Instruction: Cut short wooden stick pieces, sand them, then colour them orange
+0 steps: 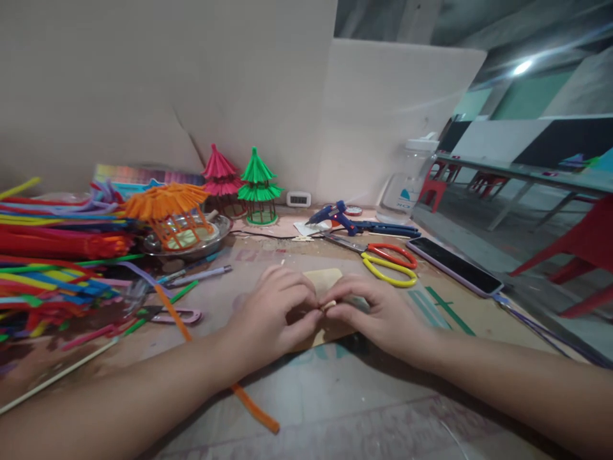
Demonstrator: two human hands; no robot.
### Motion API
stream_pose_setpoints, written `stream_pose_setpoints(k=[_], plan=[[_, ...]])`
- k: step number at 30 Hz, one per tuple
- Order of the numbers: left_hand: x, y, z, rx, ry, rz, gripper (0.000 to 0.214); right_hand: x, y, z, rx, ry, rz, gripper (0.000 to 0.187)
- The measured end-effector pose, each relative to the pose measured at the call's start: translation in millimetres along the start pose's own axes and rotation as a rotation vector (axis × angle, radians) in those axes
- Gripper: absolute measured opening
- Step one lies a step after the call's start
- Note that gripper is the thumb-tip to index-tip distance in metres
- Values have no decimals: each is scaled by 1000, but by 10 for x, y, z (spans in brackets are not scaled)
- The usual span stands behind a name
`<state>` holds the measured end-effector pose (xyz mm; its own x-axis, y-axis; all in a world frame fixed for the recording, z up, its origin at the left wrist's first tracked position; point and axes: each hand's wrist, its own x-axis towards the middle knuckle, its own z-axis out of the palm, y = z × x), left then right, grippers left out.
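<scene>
My left hand [272, 319] and my right hand [378, 313] meet at the table's middle, fingers curled and pinched together. Between the fingertips sits a tiny pale piece [328, 305] that I cannot make out. Both hands rest on a tan cardboard piece [325, 281] lying flat on the table. An orange pipe cleaner [249, 406] runs under my left forearm.
A heap of coloured pipe cleaners [52, 255] fills the left. An orange pavilion model [167, 214] stands on a metal dish; pink [219, 176] and green [258, 185] pavilions stand behind. Glue gun [345, 220], scissors [387, 262], phone [453, 265], plastic jar [407, 182] lie right.
</scene>
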<state>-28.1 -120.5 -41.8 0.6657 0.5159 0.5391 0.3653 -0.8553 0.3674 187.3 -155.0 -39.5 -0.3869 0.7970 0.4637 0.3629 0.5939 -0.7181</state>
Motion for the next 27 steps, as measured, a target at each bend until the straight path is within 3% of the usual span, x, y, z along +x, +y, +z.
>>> stream_pose_setpoints(k=[3,6,9,15,21,23,27], plan=[[-22,8,7,-1,-35,-3,8,-8,38,18,-163,1,-197,12],[-31,17,-7,19,-37,-31,5,7,123,-5,-292,2,-289,16],[-35,1,-24,61,-31,-106,14,39,250,-90,-405,-24,-261,20],[-55,-60,-1,128,-177,-237,26,58,372,-175,-501,-102,-134,22],[-55,-46,9,157,-211,-206,17,88,309,11,-319,-153,-265,20],[-53,-45,7,158,-214,-213,18,100,320,1,-350,-139,-294,22],[-47,-39,2,146,-226,-232,25,78,302,-72,-404,-122,-162,21]])
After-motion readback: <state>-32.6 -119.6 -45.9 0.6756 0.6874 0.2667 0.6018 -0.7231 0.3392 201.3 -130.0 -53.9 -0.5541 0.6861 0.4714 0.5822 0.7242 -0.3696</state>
